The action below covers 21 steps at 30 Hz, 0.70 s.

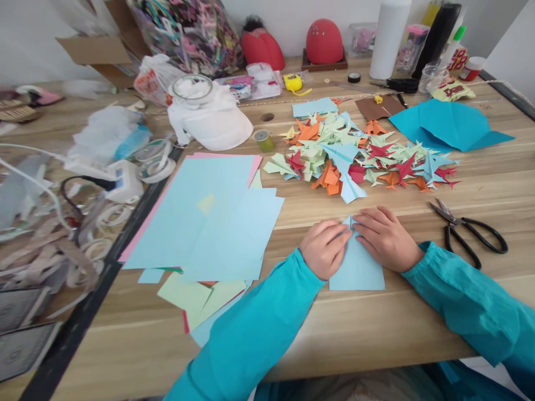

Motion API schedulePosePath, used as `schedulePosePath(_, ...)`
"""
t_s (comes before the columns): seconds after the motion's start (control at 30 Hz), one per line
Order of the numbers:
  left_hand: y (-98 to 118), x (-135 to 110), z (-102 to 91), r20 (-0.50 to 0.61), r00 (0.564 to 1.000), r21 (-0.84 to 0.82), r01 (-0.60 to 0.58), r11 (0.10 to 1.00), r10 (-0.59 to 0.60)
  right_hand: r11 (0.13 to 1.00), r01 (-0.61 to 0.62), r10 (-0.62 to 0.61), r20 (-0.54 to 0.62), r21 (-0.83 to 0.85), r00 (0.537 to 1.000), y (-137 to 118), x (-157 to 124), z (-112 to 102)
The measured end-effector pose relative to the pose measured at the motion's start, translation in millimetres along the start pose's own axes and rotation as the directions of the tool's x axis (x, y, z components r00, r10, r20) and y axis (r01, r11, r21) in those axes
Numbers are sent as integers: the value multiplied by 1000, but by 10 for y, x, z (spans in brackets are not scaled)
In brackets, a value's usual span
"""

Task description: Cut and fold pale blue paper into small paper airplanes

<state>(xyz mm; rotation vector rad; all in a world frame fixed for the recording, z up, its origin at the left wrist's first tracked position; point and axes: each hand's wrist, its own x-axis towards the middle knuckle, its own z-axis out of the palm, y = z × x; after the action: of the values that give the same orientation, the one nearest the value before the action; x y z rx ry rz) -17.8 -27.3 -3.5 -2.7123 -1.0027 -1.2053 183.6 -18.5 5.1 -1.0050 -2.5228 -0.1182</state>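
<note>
A light blue sheet of paper (357,273) lies on the table in front of me, its top corners folded in toward a point. My left hand (326,248) is closed on the sheet's left edge near the top, fingers bent together. From the other side, my right hand (387,236) holds down the upper right fold, with its fingertips close to the centre crease. The thumbs and part of the folds are hidden under the hands. Just beyond the hands is a heap of folded paper planes (343,156) in green, orange, red and blue.
Black-handled scissors (463,228) lie open to the right. Stacked coloured paper sheets (188,211) spread on the left, beside cables and bags. Behind are a bright blue folded paper (451,127), a white cap (217,120), a yellow tape measure (292,83) and a white bottle (389,39).
</note>
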Motion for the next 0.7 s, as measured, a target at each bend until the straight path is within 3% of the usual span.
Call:
schedulePosePath(0.23, 46, -12, 29, 55, 997, 54, -57, 997, 54, 1000, -19, 19, 5, 18, 1000, -2, 1, -2)
schedulePosePath(0.5, 46, -17, 18, 101, 992, 34, -78, 996, 74, 992, -117, 120, 110, -38, 987, -11, 5, -17)
schedulePosePath(0.7, 73, -30, 40, 81, 997, 47, -14, 999, 10, 989, -144, 146, 114, -22, 983, 7, 1, 0)
